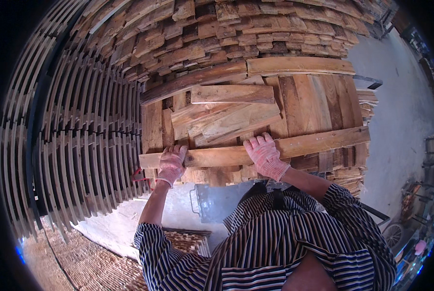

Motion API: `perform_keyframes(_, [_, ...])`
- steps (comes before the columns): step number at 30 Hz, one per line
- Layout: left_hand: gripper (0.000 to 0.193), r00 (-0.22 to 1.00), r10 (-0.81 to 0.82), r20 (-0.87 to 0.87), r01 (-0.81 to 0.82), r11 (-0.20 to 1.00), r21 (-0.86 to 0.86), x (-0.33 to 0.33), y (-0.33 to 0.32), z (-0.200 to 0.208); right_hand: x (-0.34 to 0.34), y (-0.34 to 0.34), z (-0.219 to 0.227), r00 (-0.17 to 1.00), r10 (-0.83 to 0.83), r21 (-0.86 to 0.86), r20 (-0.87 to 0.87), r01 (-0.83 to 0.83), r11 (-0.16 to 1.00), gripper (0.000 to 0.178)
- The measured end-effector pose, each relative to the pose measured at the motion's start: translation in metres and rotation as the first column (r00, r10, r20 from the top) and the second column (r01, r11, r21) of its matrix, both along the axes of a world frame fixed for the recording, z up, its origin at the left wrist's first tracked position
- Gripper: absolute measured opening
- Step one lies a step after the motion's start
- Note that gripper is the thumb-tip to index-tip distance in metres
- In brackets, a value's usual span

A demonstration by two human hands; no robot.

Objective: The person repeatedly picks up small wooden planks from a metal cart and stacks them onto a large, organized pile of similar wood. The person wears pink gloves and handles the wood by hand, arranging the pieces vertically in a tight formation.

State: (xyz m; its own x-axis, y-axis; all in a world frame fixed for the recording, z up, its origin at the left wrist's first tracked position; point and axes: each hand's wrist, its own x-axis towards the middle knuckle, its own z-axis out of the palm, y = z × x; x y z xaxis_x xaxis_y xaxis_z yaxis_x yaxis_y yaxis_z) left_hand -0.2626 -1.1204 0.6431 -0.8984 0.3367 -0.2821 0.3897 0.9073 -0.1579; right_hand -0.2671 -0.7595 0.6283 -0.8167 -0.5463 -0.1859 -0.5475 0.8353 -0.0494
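Observation:
A long, narrow wooden board (216,157) lies across the near side of a stack of wood pieces (319,102). My left hand (172,164), in a pinkish-white work glove, is closed over the board towards its left end. Right of the board's middle, my right hand (264,154), gloved alike, has its fingers curled over the far edge. Beyond the hands, several loose short boards (236,121) lie at angles on top of the stack. Two more long strips (299,66) run along the stack's far side, end to end.
A high pile of rough planks (256,29) rises behind the stack. On the left stand tall racks of thin slats (81,121). Grey floor (391,106) runs along the right, with a wheel (394,234) at lower right. More wood (100,262) covers the lower left.

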Motion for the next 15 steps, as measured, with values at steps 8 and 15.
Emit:
perform_keyframes(8, [0.053,0.999,-0.003,-0.034,0.0,0.997,-0.075,0.005,0.004,-0.013,-0.014,0.012,0.011,0.993,0.047,-0.056,0.112,-0.041,0.998,0.075])
perform_keyframes(15, [0.042,0.995,-0.007,-0.096,0.004,1.0,-0.021,0.002,-0.001,-0.023,-0.133,0.008,0.041,0.924,-0.084,-0.257,-0.374,-0.016,0.966,0.1])
